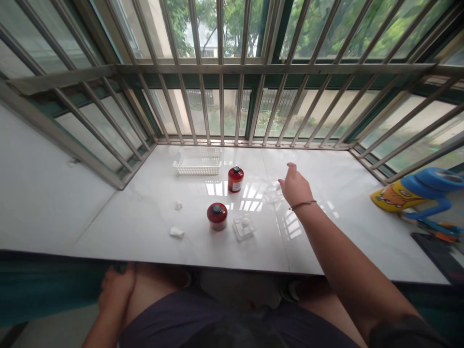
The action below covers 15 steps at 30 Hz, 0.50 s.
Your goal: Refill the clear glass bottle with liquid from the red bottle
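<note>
Fingers (292,166) of the right hand (295,188) bunch narrowly, tips raised and holding nothing, as the hand hovers over a polished white marble sill (126,232); a thin dark bracelet (302,205) circles that wrist. From where I stand, the left hand (116,290) lies below the sill's front edge on the person's bare leg, and I cannot tell how its fingers are set. Nearest the right hand, off to its left, a glossy red bottle with a black cap (235,179) stands upright on the sill. Closer to the person sits a squat round red jar with a black cap (216,216), just beside a clear square block with a white knob (243,227). Farther left lie two crumpled white scraps (177,205), and a white plastic lattice basket (197,162) stands near the window. Metal window bars (217,96) run behind the sill, and a blue-and-yellow plastic object (413,191) sits at its right end.
</note>
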{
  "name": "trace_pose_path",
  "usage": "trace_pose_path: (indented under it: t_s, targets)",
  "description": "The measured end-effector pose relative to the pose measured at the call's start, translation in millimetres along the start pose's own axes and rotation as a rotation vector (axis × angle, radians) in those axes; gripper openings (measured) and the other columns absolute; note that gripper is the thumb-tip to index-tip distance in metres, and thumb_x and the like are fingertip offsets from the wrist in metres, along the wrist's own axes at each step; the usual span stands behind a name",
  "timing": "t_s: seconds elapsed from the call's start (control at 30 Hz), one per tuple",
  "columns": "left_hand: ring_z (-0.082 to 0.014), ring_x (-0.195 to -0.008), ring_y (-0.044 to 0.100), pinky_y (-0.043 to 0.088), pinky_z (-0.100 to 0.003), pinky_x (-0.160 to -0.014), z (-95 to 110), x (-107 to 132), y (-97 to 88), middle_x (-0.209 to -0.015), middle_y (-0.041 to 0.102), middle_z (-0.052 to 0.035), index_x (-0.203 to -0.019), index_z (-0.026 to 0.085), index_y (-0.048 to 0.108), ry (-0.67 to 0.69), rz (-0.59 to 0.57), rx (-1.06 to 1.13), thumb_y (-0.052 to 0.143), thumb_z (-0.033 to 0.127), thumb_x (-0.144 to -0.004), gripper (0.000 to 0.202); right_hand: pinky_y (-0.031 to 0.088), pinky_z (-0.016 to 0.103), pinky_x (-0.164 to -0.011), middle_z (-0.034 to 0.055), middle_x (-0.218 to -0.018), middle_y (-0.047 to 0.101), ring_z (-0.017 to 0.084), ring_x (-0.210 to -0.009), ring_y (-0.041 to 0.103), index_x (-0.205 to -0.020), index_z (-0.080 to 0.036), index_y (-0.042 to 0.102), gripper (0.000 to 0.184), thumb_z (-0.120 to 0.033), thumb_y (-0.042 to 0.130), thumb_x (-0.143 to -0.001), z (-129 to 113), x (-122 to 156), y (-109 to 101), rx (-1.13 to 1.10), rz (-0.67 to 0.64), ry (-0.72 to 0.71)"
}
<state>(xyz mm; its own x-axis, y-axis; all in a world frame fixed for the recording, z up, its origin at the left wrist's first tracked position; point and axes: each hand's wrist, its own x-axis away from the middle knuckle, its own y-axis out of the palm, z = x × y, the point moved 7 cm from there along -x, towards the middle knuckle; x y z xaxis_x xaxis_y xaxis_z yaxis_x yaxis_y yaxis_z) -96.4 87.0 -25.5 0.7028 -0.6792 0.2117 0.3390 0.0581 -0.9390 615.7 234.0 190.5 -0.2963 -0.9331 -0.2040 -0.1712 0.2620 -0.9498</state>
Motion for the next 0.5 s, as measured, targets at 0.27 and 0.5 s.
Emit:
trace_pose_path:
  t_s: [0.27, 0.5]
  targets:
    - [-0.0572, -0.156, 0.043, 0.043, -0.071, -0.122, -0.4, 10.6, -3.2, -0.162, 0.047, -0.0431, -0.165, -0.006, 0.037, -0.041, -0.020, 0.081, 0.056, 0.070, -0.089, 0.109, 0.050, 0.036, -0.087, 0.0182, -0.120, 0.074, 0.032, -0.108, 0.072, -0.156, -0.012, 0.040, 0.058, -0.025, 0.065, -0.106, -53.6, -36.9, 31.0, -0.089, -0.046, -0.113]
    - [-0.0585, -0.152, 0.047, 0.047, -0.073, -0.117, 2.4, 42.7, -8.1, -0.165, 0.040, -0.0406, -0.167, 0.000, 0.034, 0.013, 0.018, 0.040, 0.049, 0.071, -0.094, 0.103, 0.055, 0.039, -0.091, 0.0187, -0.133, 0.071, 0.032, -0.112, 0.073, -0.149, -0.016, 0.051, 0.048, -0.042, 0.060, -0.110, -61.1, 14.2, 15.1, -0.170, -0.042, -0.211]
